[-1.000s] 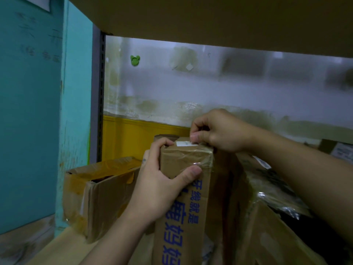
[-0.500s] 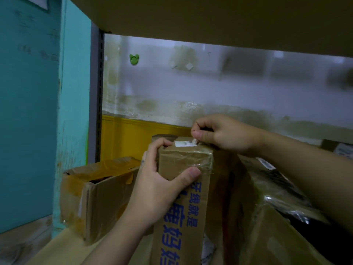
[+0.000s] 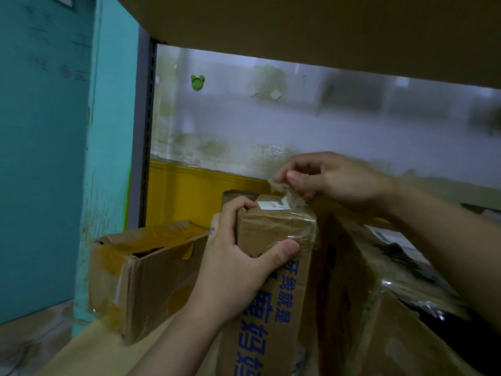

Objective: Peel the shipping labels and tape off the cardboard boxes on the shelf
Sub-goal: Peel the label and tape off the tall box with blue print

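Stained wall [image 3: 244,118] backs the shelf [image 3: 95,348], where the left hand [image 3: 238,267] grips the upright box [image 3: 271,232] near the front edge and the right hand [image 3: 333,180] pinches clear tape [image 3: 275,183] lifted off its top.

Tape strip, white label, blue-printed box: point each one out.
tape strip [image 3: 294,198]: head view, on its lifted clear part.
white label [image 3: 267,205]: head view, on its left half.
blue-printed box [image 3: 271,230]: head view, on its upper front face.
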A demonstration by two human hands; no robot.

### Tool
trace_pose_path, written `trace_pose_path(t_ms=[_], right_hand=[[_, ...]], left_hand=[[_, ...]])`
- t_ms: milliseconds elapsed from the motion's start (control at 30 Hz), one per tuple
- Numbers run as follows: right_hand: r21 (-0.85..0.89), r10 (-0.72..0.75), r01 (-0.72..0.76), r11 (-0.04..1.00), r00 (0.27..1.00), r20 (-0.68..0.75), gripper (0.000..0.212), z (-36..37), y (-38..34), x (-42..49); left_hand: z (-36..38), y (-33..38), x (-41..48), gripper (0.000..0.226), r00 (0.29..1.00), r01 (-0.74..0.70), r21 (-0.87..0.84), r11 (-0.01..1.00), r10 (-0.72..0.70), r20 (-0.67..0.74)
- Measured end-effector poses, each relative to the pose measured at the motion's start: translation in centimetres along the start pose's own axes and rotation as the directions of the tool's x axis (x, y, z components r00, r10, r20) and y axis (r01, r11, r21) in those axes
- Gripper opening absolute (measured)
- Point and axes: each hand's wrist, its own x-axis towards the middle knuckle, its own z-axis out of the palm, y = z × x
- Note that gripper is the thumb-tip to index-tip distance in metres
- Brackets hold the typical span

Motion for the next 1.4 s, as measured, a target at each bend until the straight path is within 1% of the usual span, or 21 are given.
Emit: trace_pose_path(t_ms=[33, 100, 133, 200, 233, 300, 400, 467, 567, 700, 767, 900, 1100, 1233, 1333, 1400], right_hand=[[-0.098, -0.012, 0.017, 0.995, 0.998, 0.058, 0.017, 0.0, -0.1, 0.0], [-0.212, -0.041, 0.061, 0.975, 0.995, 0.096, 0.028, -0.2, -0.5, 0.0], [-0.222, -0.054, 0.077, 0.972, 0.993, 0.107, 0.033, -0.3, -0.7, 0.0], [-0.184, -0.056, 0.091, 0.979, 0.981, 0.186, 0.041, -0.5, -1.1, -0.2], [-0.169, -0.041, 0.082, 0.982, 0.971, 0.235, 0.04, -0.6, -1.2, -0.3], [-0.21, -0.013, 0.075, 0.975, 0.959, 0.285, 0.032, -0.6, -1.2, -0.5], [-0.317, -0.015, 0.104, 0.943, 0.962, 0.272, 0.026, -0.7, -1.3, -0.6], [-0.335, -0.024, 0.115, 0.935, 0.965, 0.263, 0.022, -0.7, -1.3, -0.4], [-0.339, -0.045, 0.111, 0.934, 0.979, 0.197, 0.011, -0.5, -1.1, -0.1], [-0.404, -0.074, 0.128, 0.906, 0.987, 0.145, 0.014, -0.2, -0.9, 0.2], [-0.379, -0.089, 0.138, 0.915, 0.986, 0.143, 0.016, -0.2, -0.8, 0.1], [-0.368, -0.084, 0.152, 0.917, 0.977, 0.196, 0.024, -0.3, -0.4, -0.1], [-0.312, -0.095, 0.168, 0.935, 0.967, 0.235, 0.027, -0.6, 0.0, 0.1], [-0.188, -0.07, 0.127, 0.974, 0.955, 0.287, 0.014, -0.7, 0.4, 0.2], [-0.096, -0.047, 0.079, 0.992, 0.953, 0.299, 0.02, -0.8, 0.8, 0.0], [-0.032, -0.055, 0.067, 0.997, 0.953, 0.299, 0.014, -0.8, 0.9, -0.2]], left_hand=[[0.1, 0.0, 0.0, 0.071, 1.0, -0.001, 0.005, 1.0, 0.001, -0.006], [0.0, -0.1, 0.1, 0.071, 1.0, -0.004, 0.007, 1.0, 0.004, -0.006], [0.0, -0.2, 0.1, 0.071, 1.0, -0.004, 0.008, 1.0, 0.004, -0.005], [0.0, -0.2, 0.1, 0.072, 1.0, -0.005, 0.006, 1.0, 0.005, -0.004], [0.0, -0.2, 0.1, 0.072, 1.0, -0.005, 0.005, 1.0, 0.005, -0.004], [0.1, -0.3, 0.2, 0.073, 1.0, -0.003, 0.005, 1.0, 0.003, 0.001], [0.1, -0.3, 0.3, 0.075, 1.0, 0.004, -0.017, 1.0, -0.003, 0.02], [0.0, -0.3, 0.3, 0.075, 1.0, 0.002, -0.02, 1.0, -0.001, 0.027], [-0.1, -0.4, 0.4, 0.077, 1.0, 0.0, -0.019, 1.0, 0.001, 0.026], [-0.2, -0.4, 0.5, 0.074, 1.0, 0.003, -0.024, 1.0, -0.002, 0.025], [-0.1, -0.4, 0.3, 0.073, 1.0, 0.001, -0.022, 1.0, -0.001, 0.023], [0.2, -0.1, 0.2, 0.07, 1.0, -0.001, 0.011, 1.0, 0.001, 0.003], [-0.1, 0.3, 0.0, 0.075, 1.0, 0.03, 0.041, 0.999, -0.03, 0.002], [-0.1, 0.3, 0.0, 0.076, 1.0, 0.025, 0.065, 0.998, -0.024, -0.014], [-0.1, 0.4, -0.1, 0.077, 0.999, 0.031, 0.074, 0.997, -0.029, -0.027], [-0.2, 0.6, -0.2, 0.077, 0.999, 0.036, 0.085, 0.996, -0.035, -0.023]])
